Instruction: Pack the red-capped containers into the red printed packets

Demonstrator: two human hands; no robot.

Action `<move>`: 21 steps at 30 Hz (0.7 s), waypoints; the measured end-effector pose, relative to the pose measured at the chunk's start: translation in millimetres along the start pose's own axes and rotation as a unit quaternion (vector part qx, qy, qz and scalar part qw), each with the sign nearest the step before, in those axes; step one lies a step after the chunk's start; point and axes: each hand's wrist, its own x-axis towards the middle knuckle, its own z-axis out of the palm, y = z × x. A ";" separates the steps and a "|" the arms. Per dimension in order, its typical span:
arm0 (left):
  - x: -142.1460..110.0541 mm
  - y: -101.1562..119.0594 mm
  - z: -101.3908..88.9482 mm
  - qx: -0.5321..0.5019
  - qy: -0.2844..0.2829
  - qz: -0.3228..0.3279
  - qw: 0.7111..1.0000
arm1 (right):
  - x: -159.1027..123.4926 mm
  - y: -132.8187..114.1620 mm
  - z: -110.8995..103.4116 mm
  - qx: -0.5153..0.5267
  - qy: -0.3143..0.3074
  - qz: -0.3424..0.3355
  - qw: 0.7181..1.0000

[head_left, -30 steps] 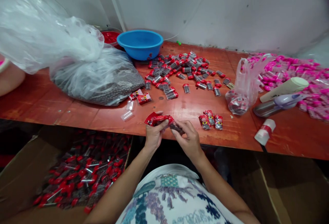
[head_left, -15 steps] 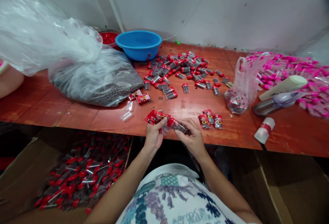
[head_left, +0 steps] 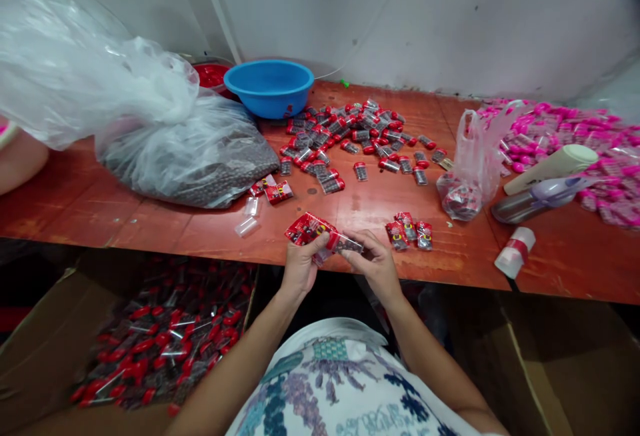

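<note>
Head view, left hand: the left hand (head_left: 300, 266) is closed in a pinch, thumb on top, around red printed packaging (head_left: 304, 228) that fans out beyond the fingertips, above the table's near edge.
Head view, right hand: the right hand (head_left: 377, 266) is narrowed around a small clear container (head_left: 350, 244) with dark contents, tilted slightly and reaching toward the left thumb.
Where they meet: the container's left end lies against the packaging; whether any of it sits inside cannot be told.
Good handling: keep both pieces in line and ease them with light thumb pressure, as the thin packaging looks likely to crease or tear if forced at an angle.
Left grip: best kept firm on one piece, so the other printed pieces do not slip or drag along.
Right grip: best kept on the container's sides, without squeezing hard enough to twist it.
Near the hands: three filled packets (head_left: 424, 236) lie to the right, two clear empty tubes (head_left: 247, 226) to the left, on the red tabletop (head_left: 450, 259).
Farther back: a loose heap of red-capped containers (head_left: 350, 135) lies beside the blue basin (head_left: 270, 93).
</note>
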 end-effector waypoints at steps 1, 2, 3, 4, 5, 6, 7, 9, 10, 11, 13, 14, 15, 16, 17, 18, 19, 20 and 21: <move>-0.6 -0.5 0.3 -0.005 0.006 0.005 1.000 | -0.6 0.3 0.4 0.000 0.001 0.000 1.000; -1.0 -1.2 0.3 -0.009 0.010 0.009 1.000 | -1.0 0.5 0.6 -0.003 -0.001 -0.002 1.000; -1.4 -2.0 -0.1 -0.011 0.010 0.011 1.000 | -1.2 0.7 0.6 -0.008 -0.007 -0.005 1.000; -1.8 -2.7 -0.6 -0.012 0.008 0.011 1.000 | -1.1 0.7 0.2 -0.014 -0.015 -0.010 1.000; -2.1 -3.5 -1.3 -0.012 0.004 0.009 1.000 | -0.9 0.8 -0.3 -0.019 -0.023 -0.014 0.999; -2.4 -4.1 -2.0 -0.011 0.001 0.007 1.000 | -0.7 0.7 -0.8 -0.022 -0.027 -0.017 0.999; -2.7 -4.6 -2.5 -0.011 0.000 0.006 1.000 | -0.5 0.6 -1.3 -0.023 -0.028 -0.019 0.999; -3.5 -4.9 -3.0 -0.011 0.004 0.005 1.000 | -0.9 0.4 -1.8 -0.014 -0.021 -0.013 1.000; -3.9 -4.7 -2.9 -0.011 0.007 0.004 1.000 | -1.4 0.1 -1.8 -0.004 -0.015 -0.003 1.000; -4.3 -4.5 -2.7 -0.011 0.008 0.005 1.000 | -2.1 -0.3 -1.6 0.007 -0.011 0.010 1.000; -4.9 -3.7 -2.1 -0.011 0.011 0.008 1.000 | -3.7 -1.3 -1.0 0.024 -0.011 0.032 0.999; -5.2 -3.4 -1.9 -0.011 0.011 0.009 1.000 | -4.3 -2.0 -0.7 0.028 -0.015 0.037 0.999; -5.6 -3.1 -1.8 -0.011 0.012 0.010 1.000 | -4.7 -2.6 -0.5 0.028 -0.020 0.038 0.999; -6.0 -2.9 -1.7 -0.010 0.013 0.008 1.000 | -4.8 -3.3 -0.3 0.026 -0.025 0.036 0.999; -6.5 -2.8 -1.7 -0.009 0.014 0.006 1.000 | -4.8 -3.7 -0.2 0.023 -0.028 0.034 0.999; -7.0 -2.7 -1.7 -0.006 0.013 0.005 1.000 | -4.6 -4.1 -0.2 0.020 -0.030 0.032 0.999; -7.7 -2.7 -1.5 -0.004 0.011 0.005 1.000 | -4.5 -4.2 -0.2 0.020 -0.029 0.033 0.999; -8.4 -2.6 -1.3 -0.003 0.010 0.006 1.000 | -4.5 -4.2 -0.2 0.021 -0.026 0.035 0.999; -9.2 -2.5 -1.0 -0.002 0.010 0.008 1.000 | -4.7 -4.0 -0.1 0.024 -0.020 0.039 0.999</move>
